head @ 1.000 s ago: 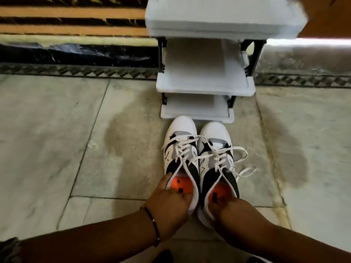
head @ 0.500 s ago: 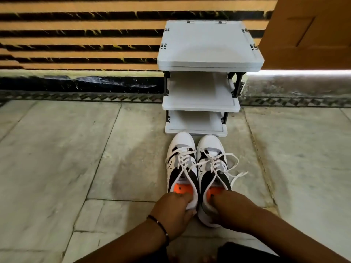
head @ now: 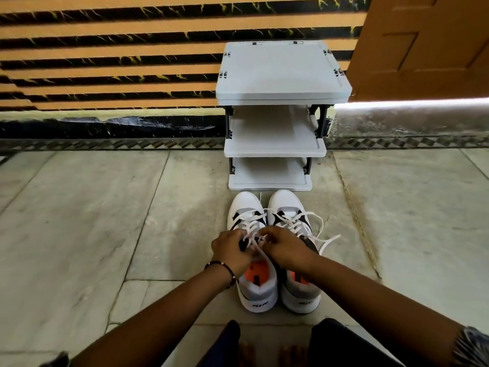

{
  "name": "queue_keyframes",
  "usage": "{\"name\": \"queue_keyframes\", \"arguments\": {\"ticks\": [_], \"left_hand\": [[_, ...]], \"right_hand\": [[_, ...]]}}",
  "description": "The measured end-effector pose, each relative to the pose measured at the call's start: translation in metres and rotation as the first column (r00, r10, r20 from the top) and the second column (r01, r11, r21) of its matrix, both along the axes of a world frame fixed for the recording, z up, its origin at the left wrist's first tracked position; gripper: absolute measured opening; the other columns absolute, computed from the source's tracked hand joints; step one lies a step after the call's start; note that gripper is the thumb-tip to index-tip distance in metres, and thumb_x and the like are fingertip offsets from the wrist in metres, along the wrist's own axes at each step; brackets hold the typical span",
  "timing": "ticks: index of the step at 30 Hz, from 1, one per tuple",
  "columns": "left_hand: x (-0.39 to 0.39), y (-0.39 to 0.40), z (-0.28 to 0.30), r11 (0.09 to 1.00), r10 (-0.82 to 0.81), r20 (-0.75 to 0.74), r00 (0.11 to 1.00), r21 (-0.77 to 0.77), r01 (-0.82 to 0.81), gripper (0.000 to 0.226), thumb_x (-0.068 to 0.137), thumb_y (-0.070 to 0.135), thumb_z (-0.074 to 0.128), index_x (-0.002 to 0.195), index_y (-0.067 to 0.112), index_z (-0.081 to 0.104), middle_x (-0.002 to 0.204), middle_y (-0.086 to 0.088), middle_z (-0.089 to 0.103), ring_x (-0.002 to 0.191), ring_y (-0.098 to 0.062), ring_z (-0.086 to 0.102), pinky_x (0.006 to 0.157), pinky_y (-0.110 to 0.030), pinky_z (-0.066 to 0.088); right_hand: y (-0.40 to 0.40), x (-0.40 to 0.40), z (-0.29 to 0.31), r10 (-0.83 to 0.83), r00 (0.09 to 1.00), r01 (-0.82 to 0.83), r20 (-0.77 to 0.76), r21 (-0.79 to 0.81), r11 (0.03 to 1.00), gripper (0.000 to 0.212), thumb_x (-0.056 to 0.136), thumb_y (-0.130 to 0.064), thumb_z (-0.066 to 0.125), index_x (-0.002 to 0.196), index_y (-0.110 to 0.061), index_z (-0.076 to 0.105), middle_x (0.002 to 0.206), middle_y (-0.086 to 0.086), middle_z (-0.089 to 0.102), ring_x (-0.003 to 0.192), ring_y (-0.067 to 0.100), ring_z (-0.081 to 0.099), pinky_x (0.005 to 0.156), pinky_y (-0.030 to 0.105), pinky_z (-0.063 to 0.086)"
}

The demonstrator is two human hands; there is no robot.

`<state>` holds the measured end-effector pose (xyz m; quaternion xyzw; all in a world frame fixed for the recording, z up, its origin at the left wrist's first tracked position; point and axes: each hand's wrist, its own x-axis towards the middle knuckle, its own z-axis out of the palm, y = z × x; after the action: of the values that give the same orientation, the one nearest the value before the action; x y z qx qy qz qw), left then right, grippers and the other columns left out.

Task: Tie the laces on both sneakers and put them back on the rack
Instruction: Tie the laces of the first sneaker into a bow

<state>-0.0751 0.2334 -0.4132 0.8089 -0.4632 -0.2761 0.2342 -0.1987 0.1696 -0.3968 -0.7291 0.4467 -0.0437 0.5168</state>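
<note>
Sneakers side by side on stone floor [head: 79, 221], centre frame, toes toward grey rack [head: 275, 144] above them: left sneaker [head: 254, 287], right sneaker [head: 299, 292]. Left hand [head: 231, 251] and right hand [head: 284, 245] both pinch left sneaker's white laces [head: 252, 238]. Right sneaker's laces trail loose toward right of frame.

Dim, soft focus; glare strip [head: 412, 104] perhaps daylight.

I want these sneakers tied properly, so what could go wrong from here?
1. Both hands, left hand and right hand, work the left sneaker laces; the right sneaker's loose lace lies close by and might get caught up.
2. That lace trails onto the floor and could snag when lifted to the shoe rack.
</note>
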Motion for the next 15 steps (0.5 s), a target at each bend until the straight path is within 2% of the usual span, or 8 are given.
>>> {"name": "queue_keyframes", "arguments": {"ticks": [2, 4, 5, 7, 9, 10, 12, 15], "left_hand": [[0.0, 0.001, -0.001, 0.998, 0.029, -0.113, 0.993, -0.055, -0.036, 0.021, 0.082, 0.028, 0.06, 0.093, 0.012, 0.066, 0.106, -0.011, 0.068, 0.105, -0.028, 0.06, 0.092, -0.033, 0.046], [-0.001, 0.003, 0.002, 0.986, 0.08, -0.381, 0.921, -0.107, -0.13, 0.015, 0.086, 0.026, 0.057, 0.084, 0.015, 0.066, 0.096, -0.012, 0.07, 0.096, -0.029, 0.063, 0.09, -0.042, 0.05], [-0.003, 0.003, 0.008, 0.972, 0.104, -0.499, 0.86, -0.134, -0.195, 0.015, 0.089, 0.022, 0.054, 0.08, 0.018, 0.065, 0.09, -0.011, 0.069, 0.092, -0.028, 0.063, 0.087, -0.041, 0.051], [-0.004, 0.001, 0.023, 0.922, 0.11, -0.643, 0.758, -0.219, -0.32, 0.023, 0.092, 0.014, 0.047, 0.077, 0.02, 0.063, 0.085, -0.007, 0.068, 0.087, -0.023, 0.063, 0.083, -0.034, 0.051], [-0.002, -0.002, 0.04, 0.859, 0.06, -0.703, 0.708, -0.325, -0.395, 0.025, 0.094, 0.013, 0.044, 0.078, 0.019, 0.062, 0.084, -0.004, 0.068, 0.084, -0.017, 0.064, 0.082, -0.029, 0.052], [0.001, -0.003, 0.047, 0.825, 0.034, -0.708, 0.705, -0.378, -0.419, 0.025, 0.094, 0.013, 0.043, 0.078, 0.02, 0.061, 0.082, -0.002, 0.068, 0.082, -0.013, 0.065, 0.08, -0.026, 0.053], [0.006, -0.004, 0.058, 0.761, -0.021, -0.681, 0.732, -0.486, -0.43, 0.023, 0.093, 0.013, 0.045, 0.078, 0.021, 0.061, 0.076, 0.004, 0.07, 0.08, -0.009, 0.066, 0.076, -0.02, 0.055], [0.01, -0.005, 0.063, 0.738, -0.106, -0.521, 0.847, -0.613, -0.284, 0.017, 0.087, 0.017, 0.049, 0.086, 0.024, 0.065, 0.09, 0.009, 0.071, 0.093, -0.006, 0.065, 0.082, -0.017, 0.052]], "right_hand": [[-0.003, -0.002, -0.006, -0.189, 0.965, 0.139, 0.182, 0.256, 0.957, 0.024, 0.088, -0.011, 0.052, 0.11, -0.013, 0.061, 0.11, 0.011, 0.067, 0.101, 0.02, 0.062, 0.092, 0.033, 0.051], [-0.003, -0.005, -0.001, -0.329, 0.879, 0.17, 0.346, 0.417, 0.893, 0.025, 0.09, -0.003, 0.049, 0.11, -0.01, 0.062, 0.106, 0.009, 0.069, 0.095, 0.013, 0.065, 0.079, 0.02, 0.054], [-0.003, -0.005, 0.004, -0.397, 0.813, 0.182, 0.427, 0.461, 0.869, 0.024, 0.089, 0.0, 0.049, 0.106, -0.009, 0.064, 0.1, 0.007, 0.07, 0.09, 0.012, 0.067, 0.072, 0.016, 0.054], [-0.003, -0.004, 0.019, -0.492, 0.666, 0.195, 0.56, 0.506, 0.84, 0.02, 0.087, 0.004, 0.049, 0.094, -0.007, 0.064, 0.086, 0.007, 0.072, 0.078, 0.017, 0.068, 0.067, 0.021, 0.056], [-0.005, -0.004, 0.034, -0.457, 0.606, 0.228, 0.651, 0.408, 0.884, 0.016, 0.087, 0.005, 0.049, 0.089, -0.005, 0.061, 0.079, 0.007, 0.071, 0.06, 0.019, 0.063, 0.059, 0.025, 0.055], [-0.006, -0.005, 0.042, -0.401, 0.627, 0.256, 0.668, 0.31, 0.916, 0.015, 0.088, 0.006, 0.048, 0.089, -0.005, 0.059, 0.08, 0.007, 0.07, 0.052, 0.016, 0.058, 0.053, 0.025, 0.052], [-0.012, -0.003, 0.05, -0.283, 0.735, 0.272, 0.615, 0.115, 0.955, 0.018, 0.088, 0.006, 0.048, 0.093, -0.007, 0.059, 0.088, 0.005, 0.069, 0.045, 0.006, 0.053, 0.046, 0.022, 0.047], [-0.017, 0.006, 0.042, -0.017, 0.945, 0.039, 0.327, -0.063, 0.997, 0.029, 0.084, -0.004, 0.058, 0.109, -0.018, 0.057, 0.106, -0.003, 0.064, 0.051, -0.007, 0.055, 0.052, 0.02, 0.047]]}}
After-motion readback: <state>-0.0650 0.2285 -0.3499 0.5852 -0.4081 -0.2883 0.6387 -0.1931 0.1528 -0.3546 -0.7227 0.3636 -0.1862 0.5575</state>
